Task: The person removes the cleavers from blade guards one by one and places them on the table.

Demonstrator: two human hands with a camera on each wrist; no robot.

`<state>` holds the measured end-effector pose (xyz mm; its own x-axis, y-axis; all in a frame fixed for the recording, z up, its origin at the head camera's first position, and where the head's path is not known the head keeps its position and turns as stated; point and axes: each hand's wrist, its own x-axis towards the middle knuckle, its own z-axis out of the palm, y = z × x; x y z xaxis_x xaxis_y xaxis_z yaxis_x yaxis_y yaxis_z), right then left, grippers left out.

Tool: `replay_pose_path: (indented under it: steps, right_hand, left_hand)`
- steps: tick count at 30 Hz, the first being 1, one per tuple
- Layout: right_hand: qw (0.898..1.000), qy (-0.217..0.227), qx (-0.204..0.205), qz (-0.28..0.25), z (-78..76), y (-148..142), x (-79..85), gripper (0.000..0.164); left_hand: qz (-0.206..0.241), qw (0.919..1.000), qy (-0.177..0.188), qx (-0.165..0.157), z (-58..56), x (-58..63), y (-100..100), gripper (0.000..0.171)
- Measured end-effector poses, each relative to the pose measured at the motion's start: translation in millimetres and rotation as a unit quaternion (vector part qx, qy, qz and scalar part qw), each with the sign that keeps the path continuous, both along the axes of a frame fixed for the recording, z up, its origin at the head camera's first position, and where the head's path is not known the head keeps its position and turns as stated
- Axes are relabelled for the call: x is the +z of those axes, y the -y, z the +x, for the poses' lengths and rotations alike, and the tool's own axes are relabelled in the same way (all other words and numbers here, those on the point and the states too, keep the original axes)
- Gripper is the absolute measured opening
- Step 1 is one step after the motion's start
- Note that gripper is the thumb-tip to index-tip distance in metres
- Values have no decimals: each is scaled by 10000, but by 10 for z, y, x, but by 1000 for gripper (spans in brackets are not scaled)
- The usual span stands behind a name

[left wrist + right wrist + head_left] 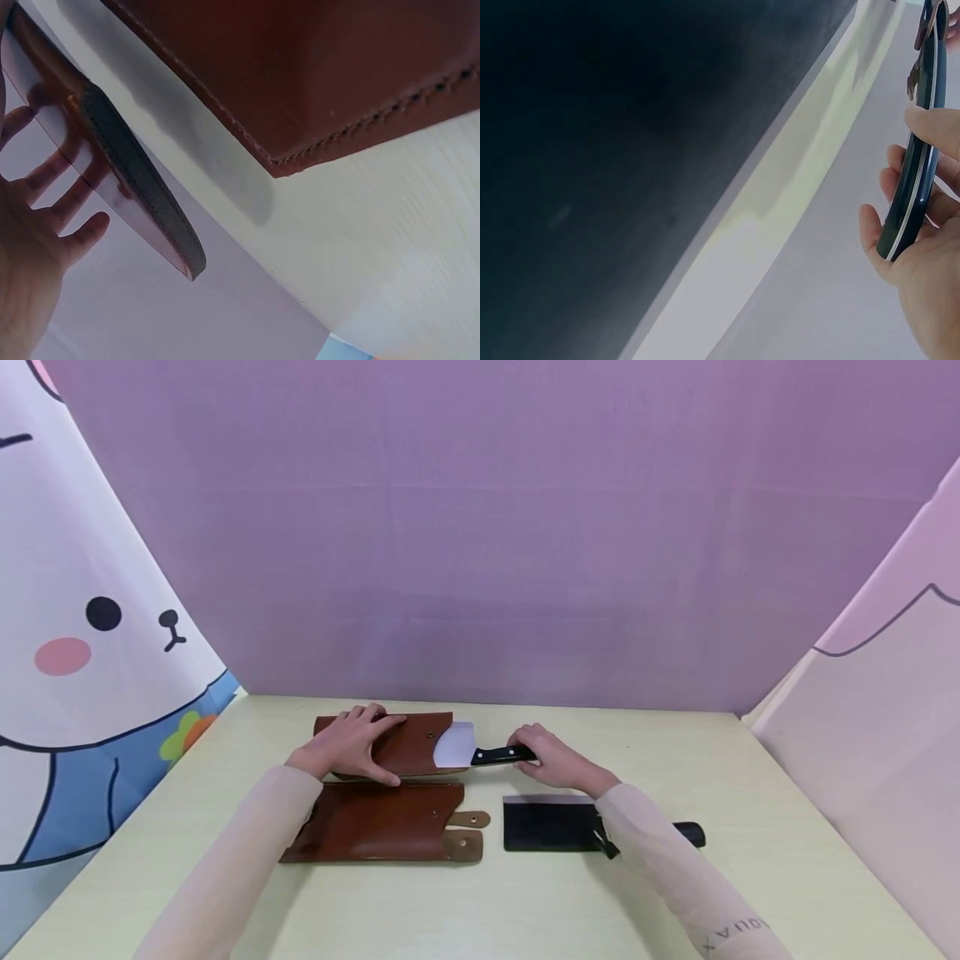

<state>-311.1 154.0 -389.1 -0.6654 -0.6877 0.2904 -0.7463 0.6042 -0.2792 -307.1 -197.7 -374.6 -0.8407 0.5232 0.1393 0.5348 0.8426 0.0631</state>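
Observation:
A brown leather sheath (pixel 390 752) with a stitched dark edge is at the back of the table. My left hand (pixel 356 747) grips it across its width, the thumb along the near edge and the fingers towards the far one. In the left wrist view this sheath (pixel 142 172) overlaps the backdrop, its end raised. A broad-bladed cleaver sits partly inside it, with a pale strip of blade (pixel 455 747) showing at the mouth. My right hand (pixel 555 760) holds the black riveted handle (pixel 491 756); in the right wrist view, fingers and thumb close round this handle (pixel 915 187).
Nearer me lies a second brown leather sheath (pixel 382 827) with two snap straps (pixel 463 843) at its right end. A black cleaver (pixel 551 828) with a light cutting edge rests beneath my right forearm, its handle (pixel 690 834) pointing right. A purple backdrop (pixel 480 568) borders the table behind.

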Motion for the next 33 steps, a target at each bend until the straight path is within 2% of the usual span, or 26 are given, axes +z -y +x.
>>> replay_pose_path:
  steps: [8, 33]
  right_hand:
    - [10000, 22, -5, -33, 23, -43, 14, 20]
    - [9999, 103, -74, 8, 73, -188, 48, 19]
  left_hand:
    - [4, 10000, 87, 44, -10, -7, 16, 103]
    - [85, 9999, 53, 18, -14, -40, 81, 102]
